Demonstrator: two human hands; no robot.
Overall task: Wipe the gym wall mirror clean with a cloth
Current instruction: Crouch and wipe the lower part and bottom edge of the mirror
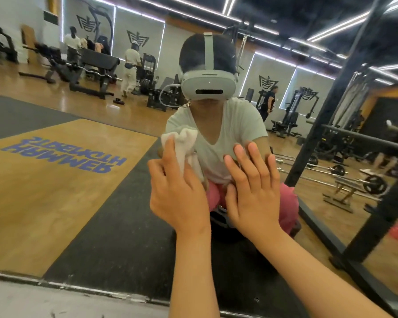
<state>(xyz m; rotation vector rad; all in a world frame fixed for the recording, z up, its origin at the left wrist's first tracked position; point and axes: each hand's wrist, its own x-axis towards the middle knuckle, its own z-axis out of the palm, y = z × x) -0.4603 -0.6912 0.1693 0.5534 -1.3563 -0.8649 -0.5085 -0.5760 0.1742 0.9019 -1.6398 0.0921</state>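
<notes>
Mirror: the gym wall mirror (pixel 78 214) fills nearly the whole view; its lower edge runs along a pale ledge (pixel 55 294) at the bottom.
Left hand: the left hand (pixel 179 198) is raised to the glass and grips a bunched white cloth (pixel 186 143) — thumb out to the left, forefinger lying up the cloth's left side, the other fingers hidden under the folds.
Cloth against grip: the white cloth bulges above and to the right of the forefinger, and a fold trails down across the fingers. It sits between the hand and the glass, at the reflected person's shoulder. How much of it touches the mirror cannot be told.
Right hand: the right hand (pixel 253 196) lies just beside the left and holds nothing — fingers straight, spread and pointing up, palm flat toward the glass.
Reflection, near: a crouching person in a pale T-shirt and pink trousers, wearing a white headset (pixel 208 84).
Reflection, floor: a wooden lifting platform (pixel 44 203) with reversed blue lettering, bordered by black matting.
Reflection, far: benches, machines and several standing people.
Right side: a black rack frame (pixel 331 106) slants across the view, with a loaded barbell (pixel 319 171) low behind it.
</notes>
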